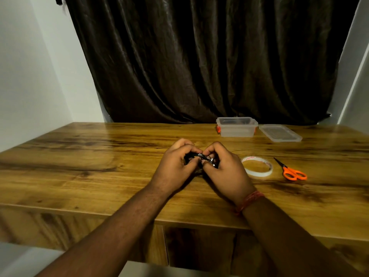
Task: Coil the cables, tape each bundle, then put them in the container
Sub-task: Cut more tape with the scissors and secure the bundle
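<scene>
Black cable bundle (pixel 196 159) sits gripped between our left hand (pixel 175 164) and right hand (pixel 223 168); the container (pixel 236 127) lies ahead-right, nearer our right hand.

A room in a home is suggested by a dark pleated curtain (pixel 209 60), plain white walls (pixel 30 86) and a wood-grain counter (pixel 99 156).

Table (pixel 99 156) was wood-grain, smooth, with a soft sheen, dark streaks running through it. Curtain (pixel 199 56) was dark brown cloth, satiny, glossy along the folds. Container (pixel 236 127) and lid (pixel 280 132) were clear, frosted-looking plastic; container clips orange plastic. Tape roll (pixel 257 166) was translucent, glossy. Scissors (pixel 292 171) had orange plastic handles, dark blades. Cable bundle (pixel 199 159) was black, with a shiny metal-looking bit. Wristband (pixel 249 200) looked like red thread.
</scene>
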The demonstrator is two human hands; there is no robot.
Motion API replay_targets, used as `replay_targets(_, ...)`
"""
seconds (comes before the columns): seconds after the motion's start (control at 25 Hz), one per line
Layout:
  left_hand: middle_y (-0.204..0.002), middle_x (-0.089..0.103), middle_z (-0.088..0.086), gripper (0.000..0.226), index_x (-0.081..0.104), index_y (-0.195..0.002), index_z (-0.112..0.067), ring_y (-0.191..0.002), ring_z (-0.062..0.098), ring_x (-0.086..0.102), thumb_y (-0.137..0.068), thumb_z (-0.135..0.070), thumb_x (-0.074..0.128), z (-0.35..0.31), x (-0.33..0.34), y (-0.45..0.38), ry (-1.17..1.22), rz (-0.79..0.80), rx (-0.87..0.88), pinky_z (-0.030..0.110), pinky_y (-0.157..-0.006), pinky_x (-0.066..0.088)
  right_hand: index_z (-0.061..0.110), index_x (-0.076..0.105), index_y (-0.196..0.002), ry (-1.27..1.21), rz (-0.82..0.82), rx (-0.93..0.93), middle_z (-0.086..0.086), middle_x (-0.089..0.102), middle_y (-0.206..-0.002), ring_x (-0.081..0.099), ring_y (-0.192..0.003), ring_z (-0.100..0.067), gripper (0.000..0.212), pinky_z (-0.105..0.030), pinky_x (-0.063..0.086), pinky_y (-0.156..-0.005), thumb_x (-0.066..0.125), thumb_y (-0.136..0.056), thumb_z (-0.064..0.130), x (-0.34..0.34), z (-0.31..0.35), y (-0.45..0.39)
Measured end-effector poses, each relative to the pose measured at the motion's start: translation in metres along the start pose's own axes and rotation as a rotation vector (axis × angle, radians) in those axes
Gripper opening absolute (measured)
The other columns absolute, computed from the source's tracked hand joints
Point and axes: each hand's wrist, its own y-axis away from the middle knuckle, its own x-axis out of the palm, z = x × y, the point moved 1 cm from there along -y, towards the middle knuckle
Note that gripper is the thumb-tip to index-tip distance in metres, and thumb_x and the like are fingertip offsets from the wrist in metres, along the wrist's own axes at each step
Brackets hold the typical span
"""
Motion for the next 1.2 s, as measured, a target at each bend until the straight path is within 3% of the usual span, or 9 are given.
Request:
replay_targets(0.12, -0.103, 0.053, -0.012, 0.017, 0.075, -0.098, -0.022, -0.102, -0.001, 0.053, -0.083, -0.015, 0.075, 0.002, -0.001, 0.000, -0.022, -0.016, -0.063, 0.008, -0.085, 0.043, 0.025, 0.056, -0.094, -0.003, -0.007, -0.008, 0.008, 0.065, -0.088, 0.061, -0.077, -0.002, 0.010, -0.022, 0.050, -0.062, 0.062, -0.089, 0.018, 0.000, -0.001, 0.000)
replay_targets(0.2, -0.096, 0.057, -0.014, 0.014, 0.075, -0.095, -0.024, -0.093, 0.001, 0.057, -0.082, -0.020, 0.076, 0.005, 0.001, 0.001, -0.051, -0.039, -0.103, 0.016, -0.080, 0.049, 0.025, 0.057, -0.099, 0.012, -0.032, -0.018, 0.009, 0.063, -0.094, 0.060, -0.081, -0.002, 0.008, -0.020, 0.051, -0.065, 0.061, -0.092, 0.023, 0.001, -0.002, 0.000)
replay_targets(0.32, -0.085, 0.063, -0.008, 0.006, 0.070, -0.080, -0.024, -0.081, 0.008, 0.060, -0.081, -0.018, 0.071, 0.013, 0.002, -0.002, -0.102, -0.083, -0.293, 0.035, -0.074, 0.055, 0.023, 0.057, -0.110, 0.002, -0.234, 0.037, 0.008, 0.057, -0.106, 0.056, -0.089, -0.001, 0.015, -0.009, 0.044, -0.069, 0.058, -0.095, 0.023, -0.005, -0.009, -0.005)
replay_targets(0.44, -0.074, 0.066, -0.002, 0.010, 0.061, -0.073, -0.022, -0.073, 0.017, 0.065, -0.081, -0.020, 0.066, 0.026, 0.003, -0.001, -0.167, -0.046, -0.515, 0.044, -0.070, 0.058, 0.020, 0.055, -0.107, -0.130, -0.482, 0.191, -0.001, 0.058, -0.111, 0.056, -0.091, -0.006, 0.014, -0.010, 0.041, -0.071, 0.058, -0.094, 0.015, -0.019, -0.019, -0.010)
replay_targets(0.64, -0.074, 0.063, -0.006, 0.009, 0.056, -0.083, -0.027, -0.073, 0.017, 0.065, -0.083, -0.029, 0.065, 0.033, 0.002, -0.002, -0.289, -0.005, -0.674, 0.049, -0.084, 0.055, 0.020, 0.055, -0.101, -0.157, -0.564, 0.254, -0.003, 0.060, -0.108, 0.057, -0.088, -0.007, 0.013, -0.014, 0.042, -0.072, 0.058, -0.093, 0.011, -0.024, -0.024, -0.009)
replay_targets(0.76, -0.077, 0.058, -0.009, 0.021, 0.052, -0.102, -0.030, -0.077, 0.018, 0.062, -0.085, -0.031, 0.064, 0.032, -0.004, -0.003, -0.336, -0.006, -0.698, 0.048, -0.088, 0.052, 0.019, 0.058, -0.099, 0.005, -0.464, 0.220, 0.000, 0.056, -0.107, 0.053, -0.090, -0.008, 0.011, -0.023, 0.048, -0.081, 0.057, -0.093, 0.010, -0.024, -0.022, -0.007)
replay_targets(0.88, -0.074, 0.057, -0.010, 0.014, 0.051, -0.094, -0.028, -0.074, 0.015, 0.057, -0.086, -0.031, 0.061, 0.029, -0.005, -0.003, -0.367, 0.021, -0.695, 0.047, -0.091, 0.049, 0.023, 0.062, -0.096, 0.376, -0.073, 0.175, 0.004, 0.051, -0.107, 0.046, -0.106, -0.016, 0.010, -0.032, 0.043, -0.093, 0.055, -0.092, 0.017, -0.011, -0.023, -0.004)
replay_targets(1.0, -0.075, 0.060, -0.007, 0.008, 0.054, -0.083, -0.026, -0.072, 0.012, 0.055, -0.085, -0.031, 0.060, 0.028, -0.006, -0.003, -0.369, 0.015, -0.698, 0.047, -0.092, 0.048, 0.024, 0.062, -0.117, 0.606, 0.204, 0.123, -0.001, 0.052, -0.117, 0.044, -0.116, -0.022, 0.026, -0.034, 0.041, -0.099, 0.052, -0.093, 0.024, 0.002, -0.024, -0.002)
replay_targets(1.2, -0.076, 0.061, -0.006, 0.011, 0.055, -0.080, -0.025, -0.073, 0.014, 0.057, -0.087, -0.033, 0.060, 0.031, -0.005, -0.003, -0.390, 0.022, -0.701, 0.046, -0.091, 0.049, 0.021, 0.059, -0.125, 0.763, 0.146, 0.085, -0.006, 0.050, -0.119, 0.047, -0.113, -0.025, 0.031, -0.037, 0.043, -0.097, 0.048, -0.097, 0.029, 0.009, -0.022, -0.003)
